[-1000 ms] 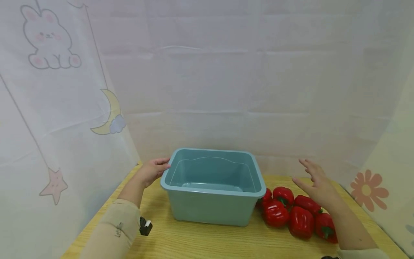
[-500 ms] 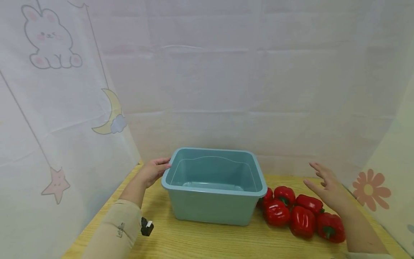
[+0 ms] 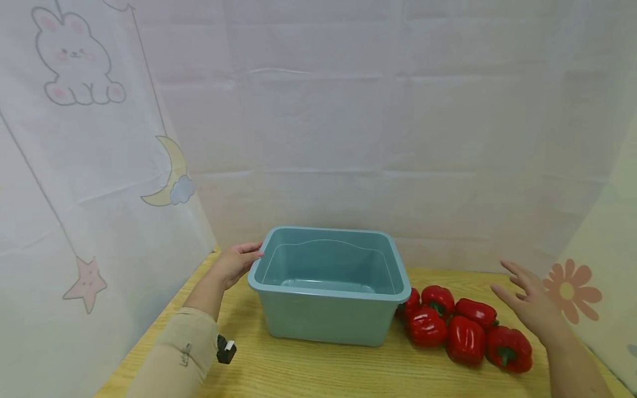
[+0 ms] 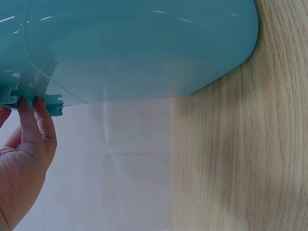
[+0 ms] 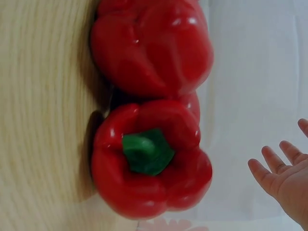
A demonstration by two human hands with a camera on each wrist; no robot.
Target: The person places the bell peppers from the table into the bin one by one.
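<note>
A teal plastic bin (image 3: 328, 309) stands on the wooden table (image 3: 323, 370). My left hand (image 3: 238, 262) rests against the bin's left rim, and in the left wrist view its fingertips (image 4: 30, 107) touch the underside of the bin's rim (image 4: 33, 91). Several red bell peppers (image 3: 465, 329) lie in a cluster right of the bin. Beyond the rightmost pepper my right hand (image 3: 530, 298) hovers with fingers spread, holding nothing. The right wrist view shows two peppers (image 5: 149, 159) close up and my spread right hand (image 5: 284, 175) apart from them.
White curtains with cartoon prints close in the table on the left (image 3: 84, 166), at the back and on the right (image 3: 597, 276). A small black device (image 3: 225, 349) sits at my left sleeve. Bare table lies in front of the bin.
My right hand has drifted rightward and a little lower, away from above the peppers toward the right curtain. The left hand and the bin have stayed put.
</note>
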